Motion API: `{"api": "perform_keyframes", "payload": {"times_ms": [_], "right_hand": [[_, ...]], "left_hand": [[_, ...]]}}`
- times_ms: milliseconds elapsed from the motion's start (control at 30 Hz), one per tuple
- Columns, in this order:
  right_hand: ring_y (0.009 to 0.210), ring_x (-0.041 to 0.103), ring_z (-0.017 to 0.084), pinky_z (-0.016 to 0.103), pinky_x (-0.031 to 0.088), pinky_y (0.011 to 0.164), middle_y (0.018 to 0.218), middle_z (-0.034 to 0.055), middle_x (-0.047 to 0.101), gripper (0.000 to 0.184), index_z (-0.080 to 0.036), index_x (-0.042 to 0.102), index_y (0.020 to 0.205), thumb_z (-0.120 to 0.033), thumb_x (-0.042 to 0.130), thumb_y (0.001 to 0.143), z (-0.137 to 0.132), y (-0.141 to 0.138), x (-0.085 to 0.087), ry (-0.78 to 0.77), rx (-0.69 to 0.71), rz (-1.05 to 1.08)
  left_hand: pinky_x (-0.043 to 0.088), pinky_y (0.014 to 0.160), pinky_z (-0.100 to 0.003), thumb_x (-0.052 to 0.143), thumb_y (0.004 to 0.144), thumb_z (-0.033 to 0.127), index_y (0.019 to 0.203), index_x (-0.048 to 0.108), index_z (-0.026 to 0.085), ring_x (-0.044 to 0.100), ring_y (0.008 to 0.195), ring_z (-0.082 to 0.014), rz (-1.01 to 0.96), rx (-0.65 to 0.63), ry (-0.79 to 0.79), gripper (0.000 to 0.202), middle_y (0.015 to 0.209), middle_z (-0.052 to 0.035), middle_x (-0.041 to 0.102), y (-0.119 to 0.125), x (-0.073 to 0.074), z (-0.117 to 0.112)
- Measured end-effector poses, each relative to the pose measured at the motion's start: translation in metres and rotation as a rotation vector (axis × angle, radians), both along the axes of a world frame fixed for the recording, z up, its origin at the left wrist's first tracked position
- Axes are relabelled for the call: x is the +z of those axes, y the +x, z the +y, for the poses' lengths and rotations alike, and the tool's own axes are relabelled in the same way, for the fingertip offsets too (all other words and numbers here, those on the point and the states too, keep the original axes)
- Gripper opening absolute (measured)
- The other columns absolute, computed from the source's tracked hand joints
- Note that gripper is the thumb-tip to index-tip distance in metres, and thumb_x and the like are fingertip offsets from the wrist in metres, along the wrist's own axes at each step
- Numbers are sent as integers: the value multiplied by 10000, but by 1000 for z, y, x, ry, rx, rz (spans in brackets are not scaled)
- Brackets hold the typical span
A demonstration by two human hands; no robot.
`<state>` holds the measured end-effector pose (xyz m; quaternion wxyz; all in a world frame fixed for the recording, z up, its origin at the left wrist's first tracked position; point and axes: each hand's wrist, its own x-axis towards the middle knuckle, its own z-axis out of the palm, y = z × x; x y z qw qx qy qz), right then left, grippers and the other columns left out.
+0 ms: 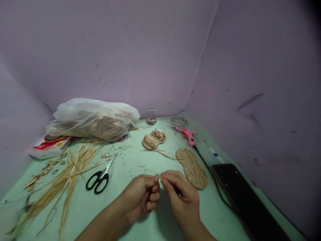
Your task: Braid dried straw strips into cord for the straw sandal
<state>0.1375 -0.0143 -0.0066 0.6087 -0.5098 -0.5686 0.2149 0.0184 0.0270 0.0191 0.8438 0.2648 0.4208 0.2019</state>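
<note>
My left hand [142, 194] and my right hand [180, 192] meet fingertip to fingertip over the near middle of the table. Both are closed in a pinch on a short bit of pale fibre strip [159, 177], most of it hidden by the fingers. Just beyond my right hand lies a flat, sole-shaped piece of coiled braided fibre [192, 170], with a loose strand [165, 154] running left from its upper end. Farther back rests a smaller coiled piece with two rounded lobes [153, 139]. Black-handled scissors [100, 179] lie partly spread left of my left hand.
Long dry fibre strips [67, 174] spread over the left side. Behind them are a stuffed plastic bag [92, 117] and a red-and-white packet [51, 147]. A jar of beads [151, 118], coiled grey cord [179, 121], pink glue gun [187, 133] and black phone [247, 201] stand around.
</note>
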Motion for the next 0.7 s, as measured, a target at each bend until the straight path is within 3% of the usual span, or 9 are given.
{"api": "perform_keyframes", "payload": {"times_ms": [100, 233, 333, 467, 567, 700], "right_hand": [[659, 580, 127, 214, 472, 552, 779, 56, 606, 228, -187, 628, 858, -61, 506, 711, -2, 2, -10, 221, 21, -218], [568, 561, 134, 217, 446, 478, 677, 48, 609, 242, -170, 616, 910, -90, 510, 707, -2, 6, -19, 317, -16, -500], [533, 556, 141, 220, 427, 444, 636, 61, 611, 212, -143, 614, 867, -88, 494, 700, -1, 8, -13, 369, -16, -593], [523, 541, 138, 214, 415, 414, 641, 90, 597, 238, -109, 579, 864, -58, 421, 694, 2, 5, -3, 416, 74, -554], [549, 545, 136, 220, 434, 453, 633, 75, 590, 220, -124, 571, 831, -47, 419, 692, 1, 1, 1, 310, 120, -405], [590, 555, 120, 213, 444, 523, 659, 50, 599, 182, -150, 591, 791, -54, 469, 695, -6, -2, 9, 190, 137, -165]], "left_hand": [[81, 351, -156, 431, 653, 234, 551, 353, 161, 192, 329, -29, 40, -35, -162, 147, 438, 62, 279, 6, 0, -6], [45, 347, -160, 368, 643, 276, 487, 287, 172, 162, 280, -29, 131, -65, -290, 204, 395, 57, 254, 9, 5, -9], [34, 352, -151, 359, 607, 271, 465, 260, 174, 166, 262, -30, 154, -38, -375, 199, 378, 61, 230, 11, 9, -10], [36, 349, -146, 350, 606, 294, 451, 270, 173, 171, 253, -25, 201, -14, -368, 212, 369, 66, 229, 13, 9, -12], [44, 349, -152, 352, 606, 297, 450, 302, 167, 178, 256, -22, 251, 14, -305, 209, 369, 72, 231, 14, 4, -13], [78, 353, -168, 425, 625, 316, 479, 339, 161, 214, 284, -24, 239, 87, -82, 230, 374, 71, 273, 9, -6, -7]]}}
